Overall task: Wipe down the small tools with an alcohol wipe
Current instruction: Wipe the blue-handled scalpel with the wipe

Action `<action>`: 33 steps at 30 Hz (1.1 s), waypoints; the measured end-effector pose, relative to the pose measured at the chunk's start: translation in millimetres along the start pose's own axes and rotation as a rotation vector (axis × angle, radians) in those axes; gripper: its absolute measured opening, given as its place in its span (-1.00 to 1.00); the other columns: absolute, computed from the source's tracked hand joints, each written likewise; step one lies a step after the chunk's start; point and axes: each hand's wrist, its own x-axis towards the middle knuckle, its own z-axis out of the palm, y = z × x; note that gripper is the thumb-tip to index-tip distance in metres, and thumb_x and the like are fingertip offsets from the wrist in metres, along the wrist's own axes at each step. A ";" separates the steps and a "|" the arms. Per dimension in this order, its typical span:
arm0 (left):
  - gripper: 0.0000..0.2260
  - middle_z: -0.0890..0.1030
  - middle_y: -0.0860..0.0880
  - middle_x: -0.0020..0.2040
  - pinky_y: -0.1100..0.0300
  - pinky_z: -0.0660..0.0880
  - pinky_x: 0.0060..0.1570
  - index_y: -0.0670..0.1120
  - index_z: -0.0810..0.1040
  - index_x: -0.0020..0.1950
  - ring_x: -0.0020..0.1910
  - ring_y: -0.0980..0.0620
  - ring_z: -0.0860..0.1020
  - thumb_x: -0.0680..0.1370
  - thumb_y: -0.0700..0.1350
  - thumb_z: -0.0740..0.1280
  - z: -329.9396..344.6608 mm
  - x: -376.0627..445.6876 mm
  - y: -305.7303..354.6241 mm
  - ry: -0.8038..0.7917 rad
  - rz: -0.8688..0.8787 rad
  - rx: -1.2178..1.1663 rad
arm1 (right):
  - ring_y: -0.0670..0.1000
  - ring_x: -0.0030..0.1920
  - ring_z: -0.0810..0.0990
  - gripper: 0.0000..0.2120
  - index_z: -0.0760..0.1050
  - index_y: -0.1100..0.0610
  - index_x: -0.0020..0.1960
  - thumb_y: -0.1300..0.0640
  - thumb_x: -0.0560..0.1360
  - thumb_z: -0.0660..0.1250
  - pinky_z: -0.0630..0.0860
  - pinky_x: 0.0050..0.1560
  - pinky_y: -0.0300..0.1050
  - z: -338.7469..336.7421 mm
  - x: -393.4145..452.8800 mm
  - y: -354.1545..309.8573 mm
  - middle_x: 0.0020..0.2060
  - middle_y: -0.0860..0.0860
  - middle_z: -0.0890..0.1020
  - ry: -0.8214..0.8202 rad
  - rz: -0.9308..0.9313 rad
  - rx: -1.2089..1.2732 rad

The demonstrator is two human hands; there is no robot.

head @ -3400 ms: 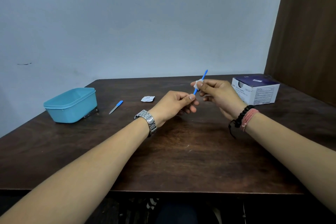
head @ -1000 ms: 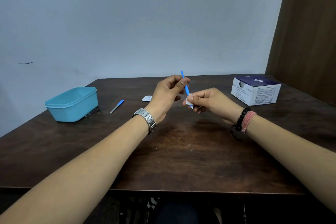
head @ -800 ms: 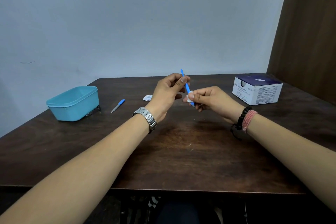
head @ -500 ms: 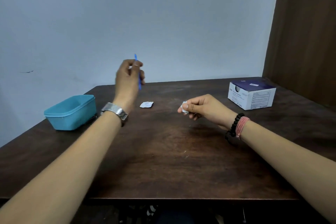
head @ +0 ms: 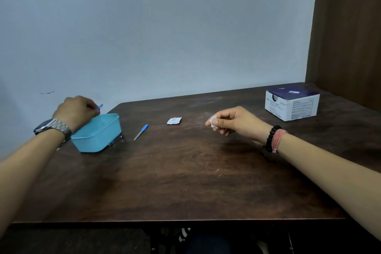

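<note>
On the dark desk (head: pixel 185 171), a blue tool (head: pixel 100 106) is pinched, apparently, by the left hand (head: pixel 77 112) above the teal tub (head: pixel 99 134) at 9 o'clock; a wipe (head: pixel 213 121) is pinched in the right hand (head: pixel 233 121) fingers.

I can only see the tip of the blue tool (head: pixel 100 106), because my left hand (head: pixel 76 112) hides the rest, and my wrist covers one corner of the blue tub (head: pixel 99 132). My right hand (head: pixel 233 121) hides most of the white wipe (head: pixel 213 120). The words on the box (head: pixel 291 105) and the torn wrapper (head: pixel 174 120) are too small to read.
</note>
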 end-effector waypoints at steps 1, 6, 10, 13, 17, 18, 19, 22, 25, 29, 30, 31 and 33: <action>-0.91 0.66 -0.14 -0.11 0.08 0.49 -0.11 -0.02 0.69 -0.07 -0.12 -0.15 0.55 0.48 -0.05 0.44 3.8 0.1 -2.2 -0.045 0.009 0.034 | -0.14 -0.33 0.49 -0.81 0.63 0.30 -0.02 0.17 0.55 0.34 0.46 -0.29 -0.30 -0.1 -0.2 0.0 -0.26 -0.13 0.68 0.003 0.004 0.002; -0.90 0.66 -0.12 0.04 0.14 0.42 -0.11 -0.01 0.69 -0.04 -0.02 -0.11 0.54 0.50 -0.13 0.40 19.0 -0.2 -6.7 -0.211 -0.025 0.118 | -0.13 -0.33 0.49 -0.77 0.61 0.36 0.02 0.17 0.56 0.33 0.46 -0.28 -0.30 -2.1 -1.5 -1.1 -0.28 -0.18 0.68 0.018 0.006 -0.017; -0.83 0.64 -0.12 0.10 0.12 0.43 -0.10 -0.02 0.68 0.01 -0.04 -0.06 0.49 0.54 -0.19 0.31 26.0 2.9 -9.2 -0.262 -0.023 0.135 | -0.14 -0.33 0.49 -0.77 0.62 0.34 0.03 0.17 0.56 0.33 0.46 -0.29 -0.32 -3.1 -1.7 -2.4 -0.29 -0.17 0.68 0.019 0.007 -0.010; -0.81 0.63 -0.11 0.10 0.13 0.44 -0.11 0.02 0.66 -0.01 -0.05 -0.06 0.48 0.54 -0.20 0.29 26.8 6.2 -9.5 -0.296 -0.027 0.156 | -0.14 -0.33 0.49 -0.76 0.60 0.37 0.05 0.17 0.56 0.32 0.46 -0.29 -0.33 -2.6 -1.1 -1.9 -0.29 -0.20 0.67 0.012 0.007 -0.011; -0.85 0.63 -0.09 0.10 0.11 0.47 -0.04 0.02 0.66 0.03 -0.02 -0.05 0.50 0.55 -0.13 0.31 25.8 9.5 -11.3 -0.324 -0.006 0.168 | -0.14 -0.33 0.48 -0.75 0.59 0.39 0.05 0.18 0.56 0.32 0.46 -0.30 -0.34 -1.8 -0.1 -1.3 -0.30 -0.19 0.67 0.017 0.009 -0.010; -0.87 0.64 -0.08 0.09 0.09 0.48 0.00 0.01 0.66 0.02 -0.01 -0.07 0.51 0.54 -0.09 0.34 25.1 10.0 -11.0 -0.292 0.002 0.147 | -0.13 -0.33 0.48 -0.75 0.60 0.37 0.05 0.17 0.56 0.32 0.46 -0.30 -0.33 -1.7 -0.1 -1.3 -0.30 -0.19 0.67 0.019 0.008 -0.007; -0.90 0.65 -0.08 0.07 0.08 0.48 0.02 0.01 0.65 0.00 0.01 -0.09 0.53 0.53 -0.06 0.36 23.8 9.8 -9.8 -0.237 0.015 0.124 | -0.13 -0.33 0.48 -0.76 0.61 0.35 0.05 0.17 0.56 0.33 0.46 -0.29 -0.33 -1.7 -0.1 -1.2 -0.31 -0.17 0.67 0.022 0.008 -0.003; -0.96 0.65 -0.06 -0.01 0.07 0.48 -0.04 0.03 0.62 -0.08 0.00 -0.12 0.56 0.51 -0.04 0.38 18.2 6.8 1.5 -0.036 0.076 0.041 | -0.13 -0.33 0.49 -0.80 0.64 0.29 0.04 0.16 0.56 0.33 0.46 -0.30 -0.33 -1.6 0.2 -0.6 -0.32 -0.12 0.66 0.032 0.010 0.009; -0.95 0.62 0.00 -0.06 0.06 0.48 -0.06 0.03 0.62 -0.07 -0.02 -0.12 0.56 0.51 -0.08 0.37 12.5 1.4 24.3 0.072 0.152 -0.008 | -0.14 -0.33 0.49 -0.80 0.64 0.27 0.04 0.16 0.56 0.33 0.46 -0.30 -0.32 -1.6 0.3 -0.5 -0.32 -0.12 0.65 0.038 0.012 0.003; -0.95 0.64 0.02 -0.08 0.07 0.49 -0.04 0.04 0.62 -0.08 -0.03 -0.08 0.58 0.50 -0.08 0.37 13.6 -5.4 55.2 0.058 0.248 -0.056 | -0.14 -0.33 0.49 -0.78 0.63 0.30 0.06 0.15 0.56 0.32 0.47 -0.28 -0.32 -2.0 -0.1 -1.0 -0.33 -0.16 0.65 0.033 0.014 -0.011; -0.95 0.65 0.01 -0.08 0.09 0.48 -0.04 0.03 0.63 -0.08 -0.03 -0.07 0.58 0.50 -0.08 0.38 16.9 -7.4 61.9 0.019 0.256 -0.048 | -0.13 -0.33 0.49 -0.78 0.63 0.30 0.05 0.15 0.56 0.32 0.47 -0.28 -0.32 -2.1 -0.2 -1.3 -0.33 -0.16 0.65 0.033 0.014 -0.012; -0.95 0.66 -0.01 -0.08 0.12 0.48 -0.05 0.01 0.64 -0.08 -0.02 -0.07 0.58 0.50 -0.08 0.38 21.9 -9.8 68.3 -0.027 0.268 -0.027 | -0.13 -0.33 0.49 -0.77 0.63 0.31 0.05 0.15 0.56 0.32 0.47 -0.28 -0.32 -2.1 -0.4 -1.2 -0.33 -0.17 0.65 0.033 0.014 -0.011; -0.92 0.67 -0.04 -0.06 0.14 0.48 -0.05 -0.01 0.66 -0.06 0.00 -0.07 0.59 0.50 -0.06 0.39 34.0 -14.8 78.2 -0.125 0.288 0.055 | -0.14 -0.34 0.49 -0.78 0.63 0.31 0.05 0.16 0.56 0.33 0.46 -0.29 -0.33 -1.9 -0.4 -1.2 -0.33 -0.16 0.65 0.039 0.017 -0.003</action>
